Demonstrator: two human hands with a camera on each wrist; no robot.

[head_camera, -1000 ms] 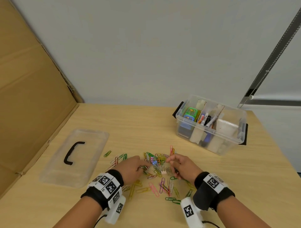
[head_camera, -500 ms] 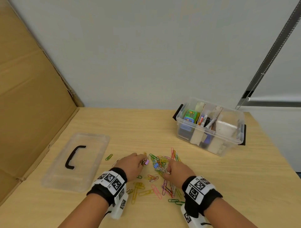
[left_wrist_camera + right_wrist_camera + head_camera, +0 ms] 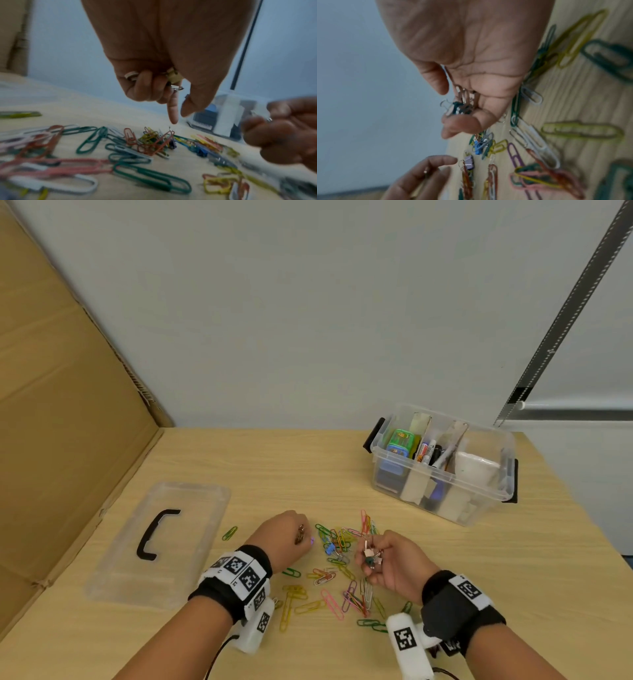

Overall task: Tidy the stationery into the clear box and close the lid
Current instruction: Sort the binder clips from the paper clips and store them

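Colourful paper clips (image 3: pixel 337 544) and small binder clips lie scattered on the wooden table in front of me. My left hand (image 3: pixel 306 537) hovers at the pile's left edge; its curled fingers hold a gold binder clip (image 3: pixel 173 77), with index finger and thumb pointing down at the clips (image 3: pixel 154 142). My right hand (image 3: pixel 371 558) is raised just right of the pile, palm turned up, fingers cupped round several small binder clips (image 3: pixel 462 104). A purple binder clip (image 3: pixel 469 164) and a blue one (image 3: pixel 478 148) lie on the table. The clear box (image 3: pixel 445 475) stands open at the back right.
The box holds markers (image 3: pixel 426 451), a green item (image 3: pixel 400 441) and white packets between dividers. Its clear lid (image 3: pixel 198 542), with a black handle, lies flat at the left. A cardboard panel (image 3: pixel 68 405) walls the left side. The table edge runs along the right.
My right hand has lifted off the pile and turned palm up with binder clips in it. The left hand has shifted slightly along the pile's left edge, still holding clips.
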